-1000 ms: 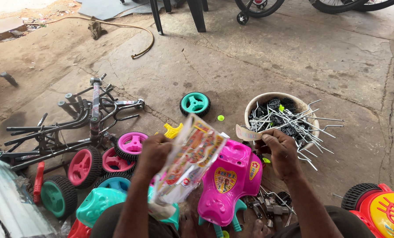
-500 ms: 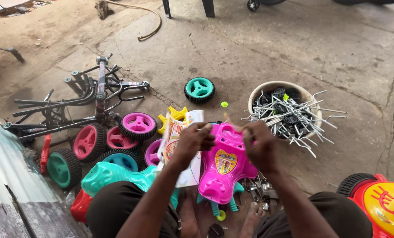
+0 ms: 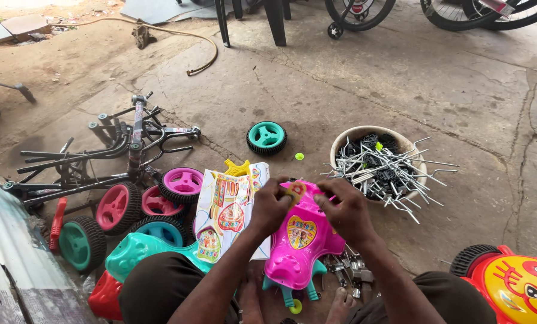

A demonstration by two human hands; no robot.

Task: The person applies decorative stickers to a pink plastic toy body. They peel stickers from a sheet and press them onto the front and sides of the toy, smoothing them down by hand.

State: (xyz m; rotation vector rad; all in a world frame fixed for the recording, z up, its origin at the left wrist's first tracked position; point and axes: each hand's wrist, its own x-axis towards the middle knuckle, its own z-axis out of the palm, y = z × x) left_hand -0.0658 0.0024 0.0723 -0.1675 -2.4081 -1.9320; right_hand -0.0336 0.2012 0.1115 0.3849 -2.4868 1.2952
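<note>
Landmark: pink plastic toy body (image 3: 301, 243), on ground between person's knees.

Far left of it: black metal frames (image 3: 106, 150), then loose wheels (image 3: 160, 201) in pink, teal, blue.

Sticker sheet (image 3: 229, 207) just left, touching it.

Left hand (image 3: 271, 207) over its top left, fingers pinching small round sticker (image 3: 295, 191).

Right hand (image 3: 343, 213) on its top right, fingers curled, fingertips pressed to plastic.

Upper right: bowl (image 3: 355, 135) of metal rods.

Pink plastic toy body (image 3: 301, 243) — stickered, upright on concrete — small sticker (image 3: 295, 191) above
</note>
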